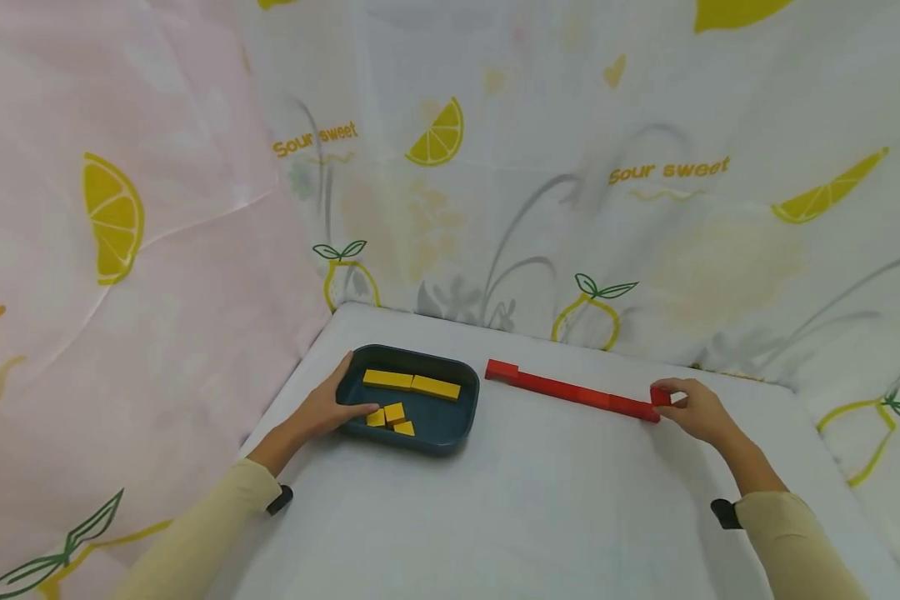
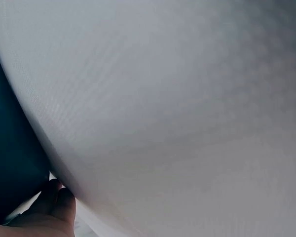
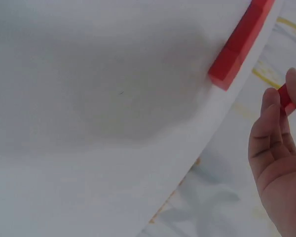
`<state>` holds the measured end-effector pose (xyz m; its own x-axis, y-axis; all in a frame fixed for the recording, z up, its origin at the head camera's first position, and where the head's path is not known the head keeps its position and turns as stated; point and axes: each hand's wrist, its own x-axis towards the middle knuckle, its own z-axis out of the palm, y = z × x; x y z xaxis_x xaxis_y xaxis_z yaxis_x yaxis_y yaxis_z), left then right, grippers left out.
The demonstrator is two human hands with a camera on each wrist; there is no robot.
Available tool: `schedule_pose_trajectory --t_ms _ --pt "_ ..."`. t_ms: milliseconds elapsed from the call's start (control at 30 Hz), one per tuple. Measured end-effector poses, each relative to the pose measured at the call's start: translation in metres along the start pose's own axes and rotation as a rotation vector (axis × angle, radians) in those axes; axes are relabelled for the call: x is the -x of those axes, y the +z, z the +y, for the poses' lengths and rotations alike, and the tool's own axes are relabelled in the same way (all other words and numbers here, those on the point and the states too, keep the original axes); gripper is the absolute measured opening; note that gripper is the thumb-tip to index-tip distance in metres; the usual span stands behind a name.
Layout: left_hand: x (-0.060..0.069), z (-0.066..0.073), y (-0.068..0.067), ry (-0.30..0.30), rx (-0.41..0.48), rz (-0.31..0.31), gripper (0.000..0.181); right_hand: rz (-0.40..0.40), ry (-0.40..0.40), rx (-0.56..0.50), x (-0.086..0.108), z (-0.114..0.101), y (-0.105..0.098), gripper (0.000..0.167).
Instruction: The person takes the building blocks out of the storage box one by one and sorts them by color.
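My left hand [image 1: 322, 410] grips the tray [image 1: 442, 421]; right of it, my right hand [image 1: 699, 412] pinches a red block [image 1: 659, 397], probably light, rigid, best held by opposite faces.

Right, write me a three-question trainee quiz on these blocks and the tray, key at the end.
1. How many long yellow blocks lie in the tray?
2. Which hand pinches a small red block: A) left; B) right?
3. True or false: the small red block is touching the red row.

Key:
1. Two.
2. B, the right hand.
3. False; the right wrist view shows a gap between it and the red row.
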<state>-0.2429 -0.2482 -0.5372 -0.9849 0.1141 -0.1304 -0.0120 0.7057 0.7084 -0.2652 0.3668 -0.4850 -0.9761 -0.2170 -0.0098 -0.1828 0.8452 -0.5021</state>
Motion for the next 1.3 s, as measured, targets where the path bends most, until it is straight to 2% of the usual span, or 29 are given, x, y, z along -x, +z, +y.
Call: schedule_pose_trajectory --t_ms 267,533,633,767,1033,1300 --pt "-0.001 0.000 0.000 -0.008 0.011 0.001 0.118 -0.022 0.095 0.030 0.003 0.022 0.000 0.040" --pt "-0.002 -0.001 0.000 -0.007 0.003 0.004 0.118 -0.099 0.177 0.008 0.001 0.047 0.010 0.041" --pt "-0.001 0.000 0.001 -0.007 0.006 0.002 0.118 -0.100 0.173 0.031 -0.001 0.052 0.014 0.041" --pt "-0.001 -0.001 0.002 -0.002 0.009 0.010 0.118 -0.094 0.164 0.041 -0.004 0.053 0.019 0.040" --pt "0.000 -0.002 0.002 0.001 0.011 0.003 0.119 -0.135 0.237 0.009 -0.004 0.045 0.018 0.042" --pt "-0.002 -0.002 0.002 -0.004 0.013 0.008 0.116 -0.121 0.233 0.006 -0.003 0.041 0.018 0.043"
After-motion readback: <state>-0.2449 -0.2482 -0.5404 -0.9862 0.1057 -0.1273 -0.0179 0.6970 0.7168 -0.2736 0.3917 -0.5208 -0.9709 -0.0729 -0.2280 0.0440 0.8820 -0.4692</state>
